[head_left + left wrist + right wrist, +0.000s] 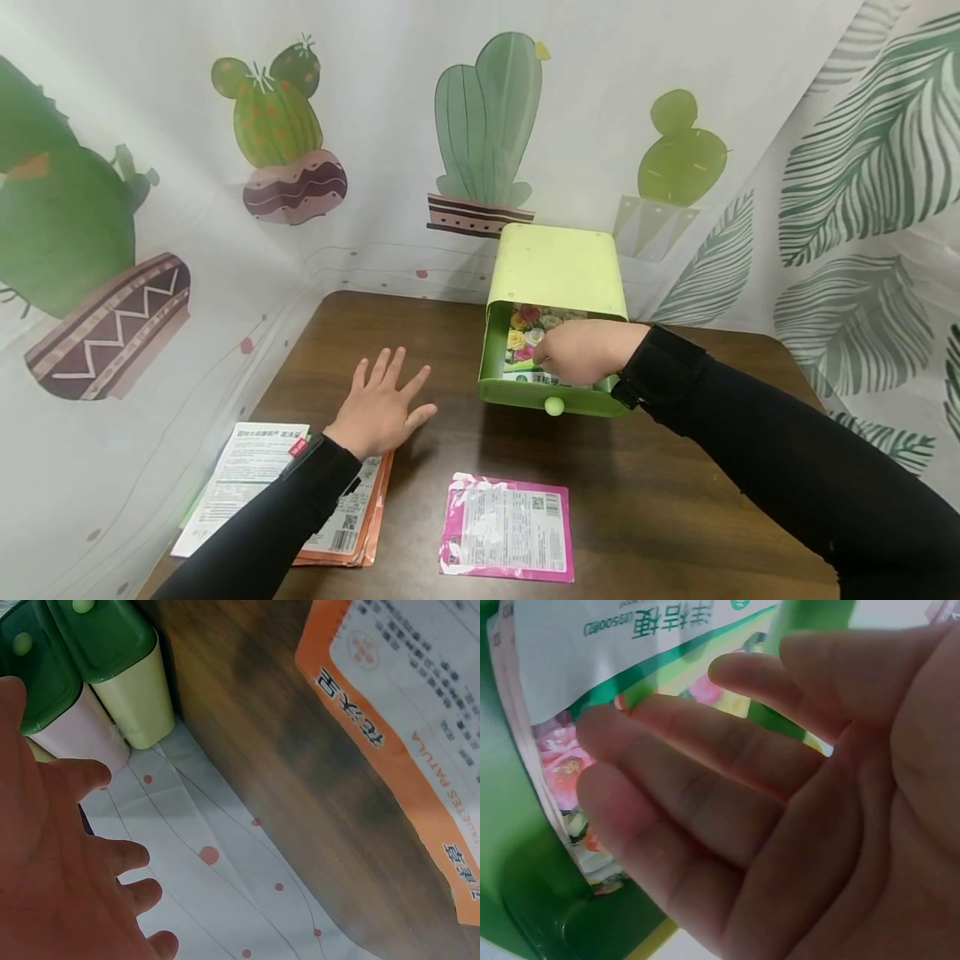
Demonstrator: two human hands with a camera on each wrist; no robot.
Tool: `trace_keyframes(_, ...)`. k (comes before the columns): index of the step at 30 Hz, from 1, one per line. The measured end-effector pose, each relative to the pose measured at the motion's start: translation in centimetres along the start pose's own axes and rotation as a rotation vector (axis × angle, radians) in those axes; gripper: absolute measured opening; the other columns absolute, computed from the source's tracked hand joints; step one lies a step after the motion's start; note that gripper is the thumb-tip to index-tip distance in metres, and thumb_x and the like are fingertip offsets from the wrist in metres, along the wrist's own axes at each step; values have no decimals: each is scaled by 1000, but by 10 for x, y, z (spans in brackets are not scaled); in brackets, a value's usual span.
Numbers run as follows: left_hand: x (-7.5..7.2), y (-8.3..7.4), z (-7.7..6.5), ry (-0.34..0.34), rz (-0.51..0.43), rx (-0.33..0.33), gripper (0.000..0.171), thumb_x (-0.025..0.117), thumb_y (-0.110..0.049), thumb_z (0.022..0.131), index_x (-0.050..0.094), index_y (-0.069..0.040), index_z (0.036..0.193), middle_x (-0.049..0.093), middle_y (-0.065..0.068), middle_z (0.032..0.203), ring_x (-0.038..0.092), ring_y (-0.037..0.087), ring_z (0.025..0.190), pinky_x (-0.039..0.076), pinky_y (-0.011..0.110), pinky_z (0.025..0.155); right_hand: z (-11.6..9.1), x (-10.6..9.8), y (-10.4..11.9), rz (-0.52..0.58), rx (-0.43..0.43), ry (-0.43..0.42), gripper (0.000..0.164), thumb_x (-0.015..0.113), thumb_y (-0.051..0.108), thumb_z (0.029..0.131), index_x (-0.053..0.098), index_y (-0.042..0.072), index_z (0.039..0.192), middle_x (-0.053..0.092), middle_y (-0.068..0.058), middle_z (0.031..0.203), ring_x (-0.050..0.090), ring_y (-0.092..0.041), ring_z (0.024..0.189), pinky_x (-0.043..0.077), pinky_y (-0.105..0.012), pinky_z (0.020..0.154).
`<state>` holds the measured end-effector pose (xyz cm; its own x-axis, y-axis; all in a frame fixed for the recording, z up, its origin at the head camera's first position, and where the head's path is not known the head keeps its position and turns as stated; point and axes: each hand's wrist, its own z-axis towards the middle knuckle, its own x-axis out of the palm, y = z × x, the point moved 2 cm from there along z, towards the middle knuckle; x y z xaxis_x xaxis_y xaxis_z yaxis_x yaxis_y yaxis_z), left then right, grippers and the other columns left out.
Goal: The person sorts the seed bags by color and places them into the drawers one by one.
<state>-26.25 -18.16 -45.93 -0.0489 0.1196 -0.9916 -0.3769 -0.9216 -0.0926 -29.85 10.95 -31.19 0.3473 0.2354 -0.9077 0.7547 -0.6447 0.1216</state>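
My right hand (581,352) reaches into the green drawer (495,390) pulled out of a pale yellow-green box (561,262). Inside lies a seed packet (525,337) with printed flowers. In the right wrist view the fingers (682,787) are loosely extended over the packet (562,769) and pinch nothing; whether they touch it is unclear. My left hand (378,410) is held over the table with its fingers spread, holding nothing. Below and beside it is a pile of packets, an orange-edged packet (347,529) and a white printed one (243,479).
A pink-edged packet (506,529) lies by itself on the brown table (652,508). In the left wrist view a pink box (90,739) with a green front stands beside the yellow-green box (139,705). A cactus-print cloth (390,125) hangs behind and at the sides.
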Motion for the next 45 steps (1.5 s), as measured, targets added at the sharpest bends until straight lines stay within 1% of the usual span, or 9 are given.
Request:
trace_keyframes(7, 5, -15, -10, 16, -13, 58, 71, 44, -61, 99, 33, -23, 158, 12, 18, 164, 3, 42, 148, 1, 66, 112, -19, -3, 14, -23, 39, -148, 25, 51, 15, 104, 66, 3, 120, 67, -4, 96, 61, -17, 88, 50, -39, 87)
trace_keyframes(13, 7, -32, -21, -4, -9, 95, 78, 36, -70, 96, 26, -26, 160, 12, 14, 165, 2, 44, 148, 6, 73, 108, -38, 9, 43, -198, 95, -502, 37, 71, 24, 93, 67, 9, 127, 67, -4, 88, 63, -17, 76, 56, -38, 68)
trace_keyframes(16, 7, -42, -28, -7, -2, 116, 81, 41, -70, 95, 23, -26, 160, 8, 12, 165, 1, 41, 148, 8, 73, 108, -41, 27, 54, -246, -5, -801, 47, 74, 23, 89, 63, 5, 131, 68, -15, 109, 66, -27, 93, 56, -43, 78)
trace_keyframes(20, 12, -57, -39, -12, 32, 142, 86, 50, -69, 92, 22, -27, 161, 4, 10, 166, 0, 39, 149, 10, 73, 107, -41, 57, 68, -282, -201, -1170, 55, 63, 24, 94, 50, -2, 140, 45, -29, 144, 45, -43, 131, 38, -54, 106)
trace_keyframes(25, 25, -76, -57, -8, 51, 185, 94, 54, -74, 86, 23, -26, 161, 1, 10, 166, 0, 41, 148, 10, 74, 106, -32, 99, 87, -421, -432, -1413, 64, 55, 28, 96, 38, -11, 144, 38, -36, 145, 30, -46, 140, 19, -54, 114)
trace_keyframes(29, 34, -88, -71, 22, 73, 198, 101, 54, -79, 81, 27, -21, 160, 9, 13, 165, 7, 41, 148, 15, 75, 105, -24, 153, 94, -429, -432, -1257, 68, 51, 38, 98, 39, -10, 145, 38, -31, 148, 32, -42, 140, 18, -55, 115)
trace_keyframes(34, 46, -99, -83, 45, 101, 250, 104, 58, -79, 78, 36, -14, 156, 24, 16, 161, 19, 39, 147, 20, 73, 105, -21, 208, 88, -303, -197, -875, 90, 59, 60, 90, 38, -3, 150, 26, -24, 158, 29, -39, 143, 21, -55, 112)
trace_keyframes(40, 58, -109, -91, 58, 124, 345, 86, 69, -64, 80, 48, -16, 149, 47, 14, 148, 42, 33, 137, 27, 67, 106, -20, 233, 83, -261, 9, -518, 99, 69, 67, 78, 43, 3, 149, 27, -19, 159, 31, -35, 142, 35, -51, 106)
trace_keyframes(45, 62, -112, -94, 86, 127, 360, 77, 72, -60, 81, 56, -19, 144, 54, 14, 142, 49, 29, 132, 28, 65, 107, -15, 238, 84, -158, 71, -360, 84, 73, 62, 79, 55, 8, 141, 49, -12, 147, 49, -27, 131, 45, -49, 98)
